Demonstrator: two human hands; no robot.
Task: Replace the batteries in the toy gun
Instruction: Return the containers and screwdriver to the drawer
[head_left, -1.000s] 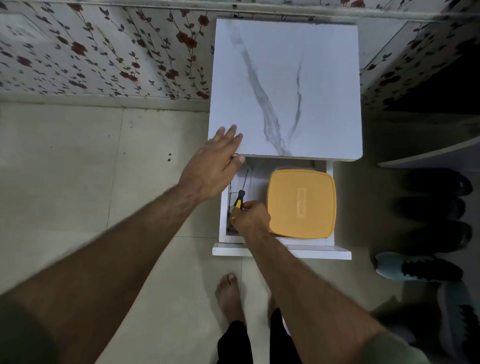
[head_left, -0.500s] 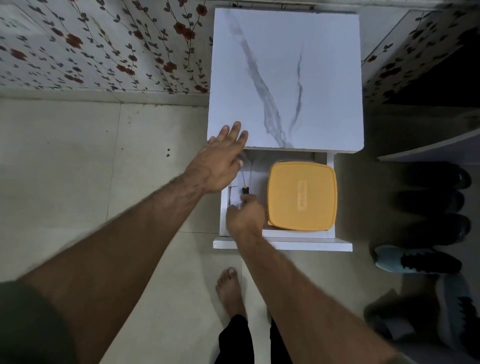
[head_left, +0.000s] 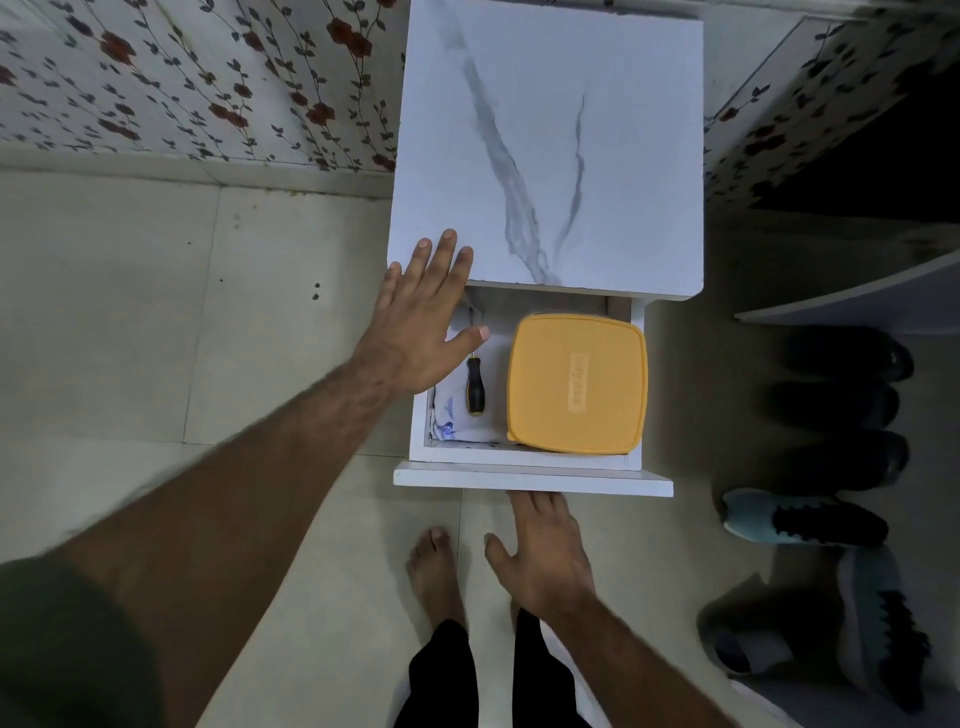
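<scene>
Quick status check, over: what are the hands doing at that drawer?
Left hand flat on cabinet top, open. Right hand at drawer front, holding nothing. Screwdriver in drawer beside yellow box. No toy gun visible.

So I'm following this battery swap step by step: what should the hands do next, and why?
Probably push the drawer shut with the right hand. Its straight fingers already touch the drawer front, and it holds nothing. The screwdriver lies inside beside the yellow box, while the left hand rests flat on the cabinet top.
</scene>
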